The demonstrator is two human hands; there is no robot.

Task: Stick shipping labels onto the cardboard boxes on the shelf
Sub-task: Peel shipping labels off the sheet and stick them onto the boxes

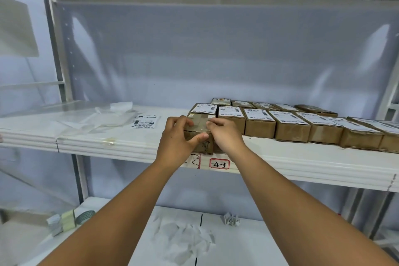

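Note:
A small unlabelled cardboard box (199, 124) sits at the front edge of the white shelf (129, 147). My left hand (179, 138) grips its left side, fingers over the top and thumb across the front face. My right hand (224, 134) holds its right side, fingers curled on the top. One loose shipping label (145, 122) lies flat on the shelf to the left. Behind and to the right stands a row of several cardboard boxes (289, 127) with labels stuck on their tops.
Clear plastic bags (90, 114) lie on the shelf's left part. A red-framed tag reading 4-3 (219, 164) is on the shelf's front edge. On the lower shelf lie torn backing papers (183, 237), a crumpled scrap (231, 219) and tape rolls (71, 218).

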